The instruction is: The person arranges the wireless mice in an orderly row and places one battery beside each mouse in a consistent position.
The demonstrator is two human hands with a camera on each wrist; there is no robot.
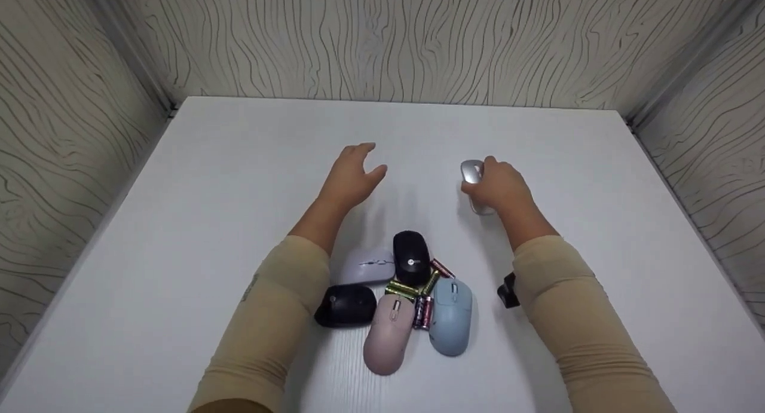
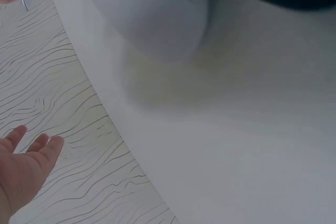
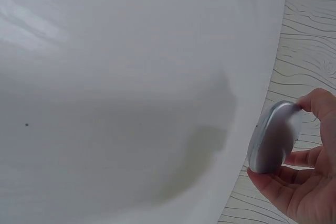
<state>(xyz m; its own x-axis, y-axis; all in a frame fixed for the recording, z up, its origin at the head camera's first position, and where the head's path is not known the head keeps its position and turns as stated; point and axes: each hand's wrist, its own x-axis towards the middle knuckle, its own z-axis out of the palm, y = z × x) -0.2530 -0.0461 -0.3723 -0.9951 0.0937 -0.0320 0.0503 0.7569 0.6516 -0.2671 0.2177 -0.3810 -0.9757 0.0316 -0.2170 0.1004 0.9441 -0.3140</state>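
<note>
My right hand (image 1: 504, 186) grips a silver computer mouse (image 1: 471, 170) at the right of the white table. In the right wrist view, thumb and fingers hold the silver mouse (image 3: 278, 137) by its edges. Toward the table's middle, my left hand (image 1: 349, 177) hovers with fingers spread and nothing in it; the left wrist view shows this hand (image 2: 26, 174) too. Nearer me lie a lilac mouse (image 1: 366, 267), a black mouse (image 1: 411, 256), another black mouse (image 1: 346, 305), a pink mouse (image 1: 388, 335) and a blue mouse (image 1: 451, 320).
Among the mice lie several batteries: green ones (image 1: 401, 290) and red-and-black ones (image 1: 423, 312). A small black object (image 1: 508, 291) shows beside the right sleeve. Wood-grain patterned panels (image 1: 382, 42) stand along the back and both sides of the white table (image 1: 269, 126).
</note>
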